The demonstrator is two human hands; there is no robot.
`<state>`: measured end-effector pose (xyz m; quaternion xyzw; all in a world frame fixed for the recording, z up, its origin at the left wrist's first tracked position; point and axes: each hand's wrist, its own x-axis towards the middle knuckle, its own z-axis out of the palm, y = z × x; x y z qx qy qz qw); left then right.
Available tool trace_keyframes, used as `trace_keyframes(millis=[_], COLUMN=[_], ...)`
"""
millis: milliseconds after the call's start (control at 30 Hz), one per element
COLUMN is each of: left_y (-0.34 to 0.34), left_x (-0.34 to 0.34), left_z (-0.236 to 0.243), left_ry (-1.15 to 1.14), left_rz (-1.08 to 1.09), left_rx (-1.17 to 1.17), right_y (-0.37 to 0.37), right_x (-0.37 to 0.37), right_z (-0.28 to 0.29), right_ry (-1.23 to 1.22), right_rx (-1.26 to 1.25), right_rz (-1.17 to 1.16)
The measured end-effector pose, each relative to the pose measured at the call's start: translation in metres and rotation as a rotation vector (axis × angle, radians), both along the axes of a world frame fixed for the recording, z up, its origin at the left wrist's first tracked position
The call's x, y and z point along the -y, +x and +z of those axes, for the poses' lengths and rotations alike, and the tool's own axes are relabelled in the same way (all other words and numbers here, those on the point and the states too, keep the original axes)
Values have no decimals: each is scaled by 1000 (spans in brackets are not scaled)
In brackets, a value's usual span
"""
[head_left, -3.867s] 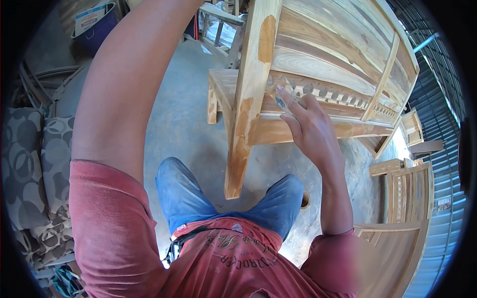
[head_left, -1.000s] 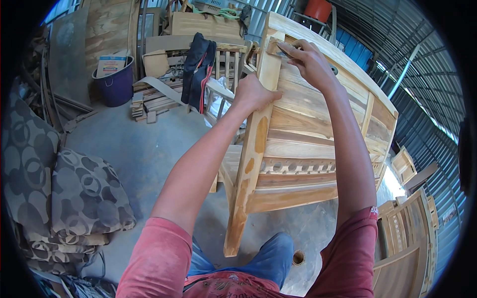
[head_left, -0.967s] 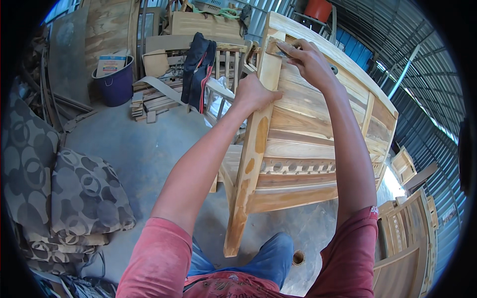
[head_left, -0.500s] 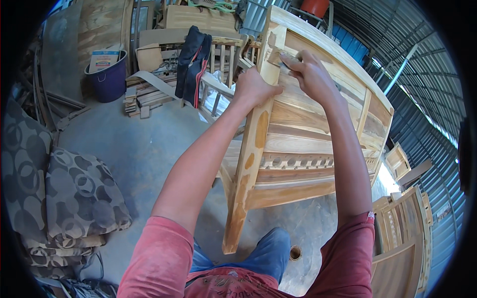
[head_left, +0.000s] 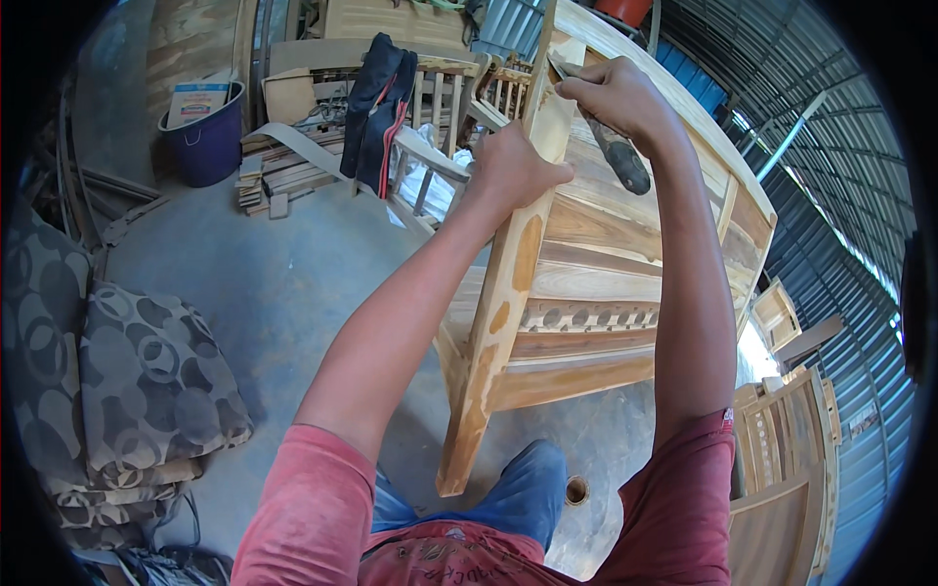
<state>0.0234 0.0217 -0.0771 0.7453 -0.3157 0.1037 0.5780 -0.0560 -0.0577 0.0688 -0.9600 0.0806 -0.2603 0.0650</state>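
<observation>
clasping, in the head view, a tool [head_left: 630,168] in the right hand [head_left: 618,100], with fingers closed firmly about it, with dark handle poking out below that grip and thin tip just beyond the fingertips, by the top of the post [head_left: 489,369]; cannot tell whether touching. wrapping the left hand [head_left: 513,168] around the post, below and left of the tool, with thumb across the front and fingers mostly hidden. seeing amber patches [head_left: 526,251] on the post beneath the left grip; right of it, a slatted panel [head_left: 591,281]; left of it, a dark cloth [head_left: 376,119] and, farther off, a bucket [head_left: 203,151]; well below both grips, a pot [head_left: 577,491].
</observation>
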Motion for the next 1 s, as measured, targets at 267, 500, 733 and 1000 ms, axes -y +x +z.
trace_keyframes(millis=[267,500,733,1000], left_y=[0,-4,-15,-23], left_x=[-3,-14,-20,-27], left_z=[-1,5,13,25], left_ry=[-67,13,15,74], left_rz=[-86,-97,-54,-78], left_rx=[-59,-93,-92,-116], right_y=[-35,-50,-15,-18], right_x=[-28,-21,1,3], right_z=[-44,-26,18,16], right_ry=[17,80,136,79], right_rx=[-74,-62,136,28], right_rz=[-33,28,40,60])
